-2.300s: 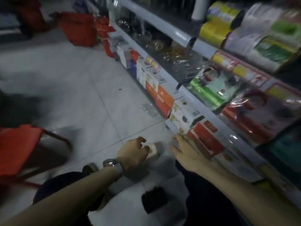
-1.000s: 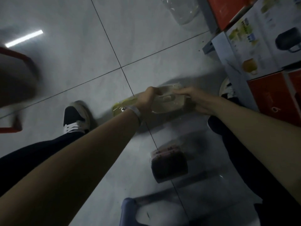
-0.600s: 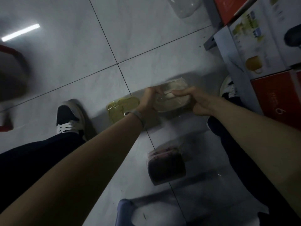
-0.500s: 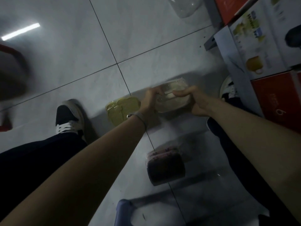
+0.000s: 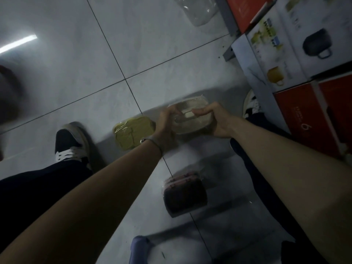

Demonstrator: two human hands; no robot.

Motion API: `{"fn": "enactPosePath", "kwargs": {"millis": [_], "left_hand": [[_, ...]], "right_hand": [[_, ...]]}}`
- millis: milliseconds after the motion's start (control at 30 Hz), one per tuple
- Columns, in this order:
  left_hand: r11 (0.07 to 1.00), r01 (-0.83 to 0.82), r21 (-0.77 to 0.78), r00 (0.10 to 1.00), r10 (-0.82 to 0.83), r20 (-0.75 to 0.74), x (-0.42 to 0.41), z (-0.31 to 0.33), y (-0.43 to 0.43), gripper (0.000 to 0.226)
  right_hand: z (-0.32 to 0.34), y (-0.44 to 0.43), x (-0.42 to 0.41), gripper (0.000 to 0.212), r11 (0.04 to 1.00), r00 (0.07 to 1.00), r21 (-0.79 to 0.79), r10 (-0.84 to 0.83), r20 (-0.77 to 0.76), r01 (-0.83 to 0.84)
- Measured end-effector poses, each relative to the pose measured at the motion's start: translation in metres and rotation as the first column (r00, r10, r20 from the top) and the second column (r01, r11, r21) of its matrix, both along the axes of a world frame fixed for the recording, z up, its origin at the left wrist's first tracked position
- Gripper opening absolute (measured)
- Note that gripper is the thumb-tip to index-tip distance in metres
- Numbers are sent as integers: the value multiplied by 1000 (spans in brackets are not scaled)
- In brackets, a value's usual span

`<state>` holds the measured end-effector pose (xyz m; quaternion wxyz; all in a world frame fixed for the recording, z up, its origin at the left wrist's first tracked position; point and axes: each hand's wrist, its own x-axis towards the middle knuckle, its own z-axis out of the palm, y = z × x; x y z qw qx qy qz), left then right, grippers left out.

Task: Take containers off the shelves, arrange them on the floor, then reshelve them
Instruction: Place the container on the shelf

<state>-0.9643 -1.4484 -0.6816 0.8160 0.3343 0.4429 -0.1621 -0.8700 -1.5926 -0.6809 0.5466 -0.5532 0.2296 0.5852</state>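
- the view has swung from along the aisle down to the floor (image 5: 76,63), and for the last half second it holds nearly steady.
- both hands stay on the beige box (image 5: 190,128). the left hand (image 5: 165,126) has its fingers curled over the box's 9 o'clock end, and the right hand (image 5: 215,121) has fingers and thumb clamped on its 3 o'clock end.
- a second ago the left wrist hid part of the green box (image 5: 133,130). now that box lies in plain sight on the floor at 9 o'clock of the beige box, with the left hand between the two.
- the beige box sits low, a little above the picture's centre. whether it touches the tile i cannot tell.
- my reading: this is the arranging step, with the beige box going down beside the green one, and reshelving is not yet begun.
- the dark box (image 5: 184,195) lies at 6 o'clock of the beige box, apart from it. a clear tub (image 5: 198,10) lies at 12 o'clock, near the shelf base (image 5: 225,21).
- the floor is pale glossy tile with dark grout lines and lamp glare at 9 o'clock. the room is dim.
- a white carton (image 5: 285,40) and a red carton (image 5: 314,119) stand at 2 to 3 o'clock, and a shoe (image 5: 70,141) is at 8 o'clock.
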Motion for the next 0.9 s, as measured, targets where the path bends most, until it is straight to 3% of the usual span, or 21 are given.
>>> {"fn": "enactPosePath", "kwargs": {"millis": [167,367,433,567,767,900], "left_hand": [[994,106,-29,993,-105,49,-2,26,1,37],[978,174,118,984,-177,14,-9,51,7,26],[959,222,176,974,-225,-4,-11,63,9,39],[941,284,185,957,-291,14,-21,102,7,22],[905,347,248,925,-374,70,-37,168,4,37],[861,410,301,888,-452,82,-48,225,2,49]], "right_hand": [[18,-6,-11,27,998,999,-48,-38,-7,38],[51,-13,-32,43,988,992,-106,-110,64,116],[62,-17,-40,54,986,991,-120,-103,81,113],[94,-29,-49,77,989,993,-134,-51,103,65],[172,-39,-68,67,988,977,-151,-9,211,42],[228,-42,-88,75,993,971,-117,5,239,24]]}}
